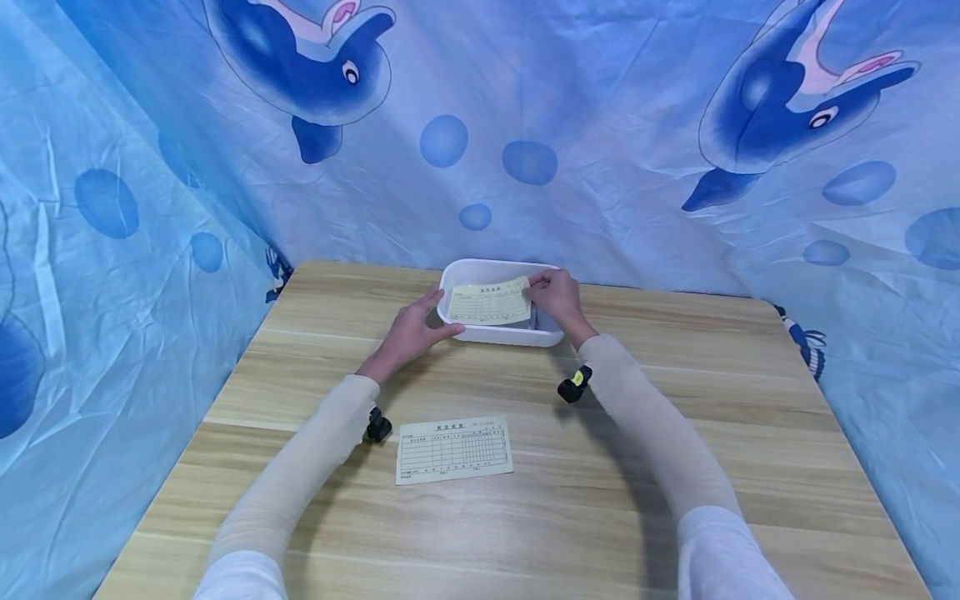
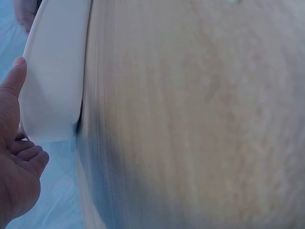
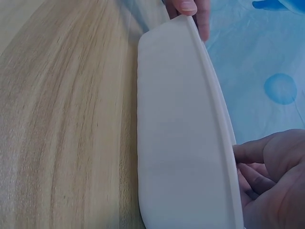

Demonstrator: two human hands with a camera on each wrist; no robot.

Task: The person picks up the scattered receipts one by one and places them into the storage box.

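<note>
A white plastic tub (image 1: 501,336) stands at the far middle of the wooden table (image 1: 675,417). My left hand (image 1: 435,317) holds its left front corner, thumb along the front wall and fingers over the rim. A yellowish printed form (image 1: 487,302) lies tilted over the tub's opening, and my right hand (image 1: 534,290) pinches its right edge. The left wrist view shows my left hand (image 2: 19,143) with the thumb against the tub's wall (image 2: 55,71). In the right wrist view my right hand (image 3: 267,176) curls just inside the tub's rim (image 3: 176,133); the form is hidden there.
A second printed form (image 1: 454,449) lies flat on the table nearer to me, between my forearms. Blue dolphin-print cloth (image 1: 600,125) hangs behind the table and down both sides. The table's edges run close to the cloth at left and right.
</note>
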